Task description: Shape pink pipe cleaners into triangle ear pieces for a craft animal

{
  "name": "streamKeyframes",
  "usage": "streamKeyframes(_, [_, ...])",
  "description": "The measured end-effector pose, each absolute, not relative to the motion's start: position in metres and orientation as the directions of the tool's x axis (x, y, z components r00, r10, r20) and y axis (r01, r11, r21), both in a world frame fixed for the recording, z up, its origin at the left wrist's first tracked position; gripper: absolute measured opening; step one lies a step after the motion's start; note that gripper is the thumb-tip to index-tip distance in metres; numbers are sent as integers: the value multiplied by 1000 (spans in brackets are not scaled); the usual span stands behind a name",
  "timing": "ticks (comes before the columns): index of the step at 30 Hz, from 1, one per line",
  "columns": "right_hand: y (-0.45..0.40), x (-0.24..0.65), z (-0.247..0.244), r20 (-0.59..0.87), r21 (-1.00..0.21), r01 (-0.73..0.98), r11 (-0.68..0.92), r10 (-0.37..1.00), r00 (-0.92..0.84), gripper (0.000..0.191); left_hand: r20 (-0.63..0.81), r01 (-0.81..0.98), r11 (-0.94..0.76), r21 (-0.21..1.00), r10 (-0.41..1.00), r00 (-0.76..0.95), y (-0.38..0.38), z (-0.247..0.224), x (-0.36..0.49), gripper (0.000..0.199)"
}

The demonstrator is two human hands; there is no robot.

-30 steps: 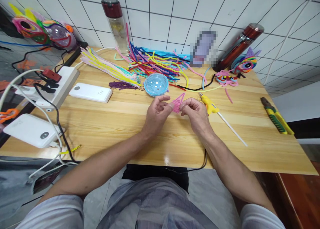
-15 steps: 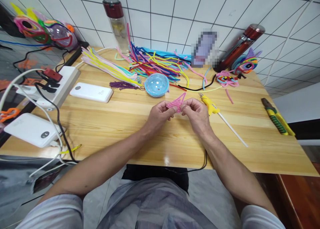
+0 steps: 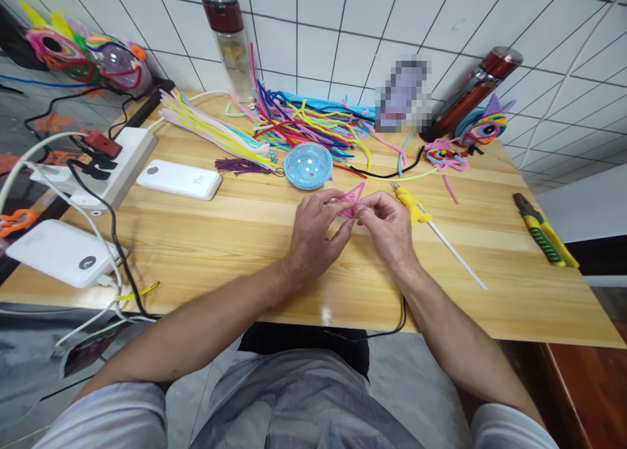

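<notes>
A small pink triangle (image 3: 353, 193), shaped from bent pipe cleaner, is between my hands above the table, one corner pointing away from me. My right hand (image 3: 386, 223) pinches its right edge between thumb and fingers. My left hand (image 3: 321, 230) is at its lower left, with the index finger across the piece and the thumb close under its bottom edge. The left fingers cover part of the triangle. Just right of my right hand lies a yellow glue gun (image 3: 411, 204) with a white glue stick (image 3: 458, 255) sticking out of its back.
Beyond my hands stands a blue bowl (image 3: 308, 166), with loose pipe cleaners (image 3: 313, 125) heaped behind it. Pliers (image 3: 545, 230) lie at the right edge. Power banks (image 3: 179, 180) and a power strip (image 3: 115, 168) with cables sit left. A red thermos (image 3: 470, 93) leans against the wall.
My left hand has shifted from pinching the triangle's left side to reaching over it, its fingers more stretched and the back of the hand turned up. My right hand keeps its hold.
</notes>
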State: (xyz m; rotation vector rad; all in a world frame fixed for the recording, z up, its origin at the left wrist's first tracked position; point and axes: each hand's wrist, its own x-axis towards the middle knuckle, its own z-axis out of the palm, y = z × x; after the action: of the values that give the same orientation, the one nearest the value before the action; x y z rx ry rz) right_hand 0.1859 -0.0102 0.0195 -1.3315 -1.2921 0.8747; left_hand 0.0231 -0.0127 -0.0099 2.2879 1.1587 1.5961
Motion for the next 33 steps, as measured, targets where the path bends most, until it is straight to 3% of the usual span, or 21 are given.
streamKeyframes(9, [-17, 184, 24, 156, -971, 197, 138, 985, 77, 14, 767, 385, -728, 568, 638, 75, -5, -10, 20, 16])
streamKeyframes(15, [-19, 185, 23, 179, -953, 257, 161, 983, 48, 18, 694, 341, -665, 665, 719, 48, -5, -10, 20, 14])
streamKeyframes(19, [-18, 185, 20, 194, -951, 251, 180, 981, 30, 17, 553, 250, -540, 804, 833, 21, -8, -5, 22, 10])
streamKeyframes(24, [-17, 184, 19, 180, -952, 257, 167, 983, 30, 17, 327, -20, -327, 945, 945, -14, -10, -3, 26, 13])
streamKeyframes(33, [-13, 181, 19, 96, -990, 106, 88, 992, 76, 34, 63, -367, -48, 929, 998, 30, -7, 1, 28, 26])
